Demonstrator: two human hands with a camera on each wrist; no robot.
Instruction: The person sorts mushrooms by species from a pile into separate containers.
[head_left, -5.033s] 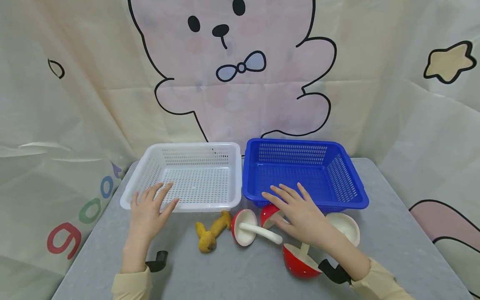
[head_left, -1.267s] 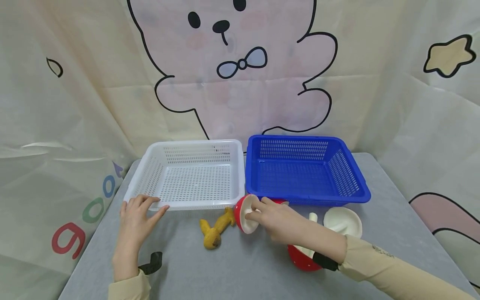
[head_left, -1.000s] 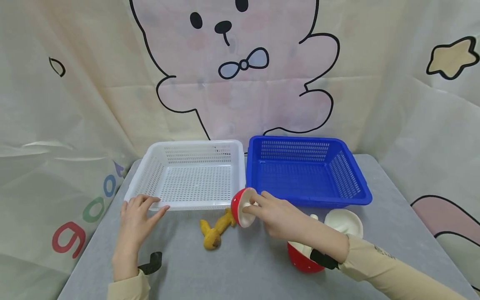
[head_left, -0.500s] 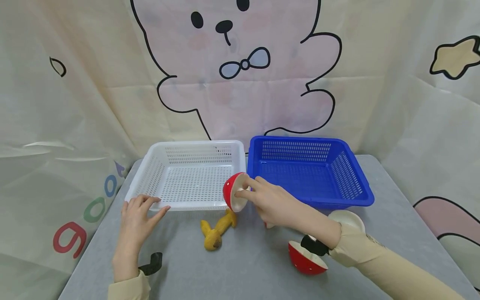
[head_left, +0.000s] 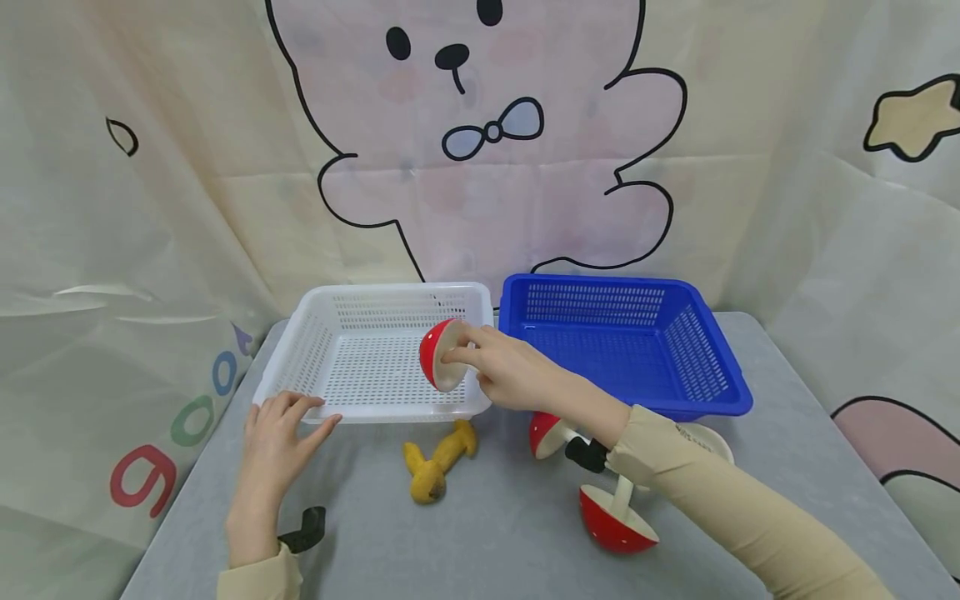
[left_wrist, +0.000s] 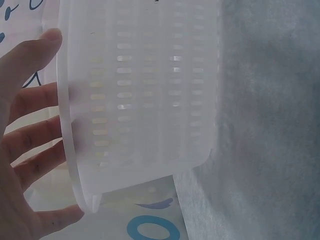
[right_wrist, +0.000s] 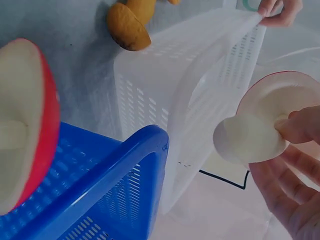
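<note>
My right hand (head_left: pixel 517 371) pinches the white stem of a toy mushroom (head_left: pixel 442 354) over the right side of the white basket (head_left: pixel 375 412). Its red, white-dotted cap faces left; the right wrist view shows thumb and fingers round the stem's thick end (right_wrist: pixel 247 139). My left hand (head_left: pixel 273 458) holds the white basket's front-left rim, fingers over the edge and thumb at the front. Through the translucent wall in the left wrist view, the fingertips (left_wrist: pixel 62 127) show faintly. The white basket holds nothing else in sight.
A blue basket (head_left: pixel 622 408) stands right of the white one. A yellow forked piece (head_left: pixel 435 467), ginger-like, lies in front. Red-capped mushrooms (head_left: pixel 618 521) (head_left: pixel 546 433) and a pale round piece (head_left: pixel 708 440), partly behind the sleeve, lie at the right.
My left hand came down to the white basket's rim. My right hand took the mushroom from beside the yellow piece, lifted it, and carried it up and left over the white basket.
</note>
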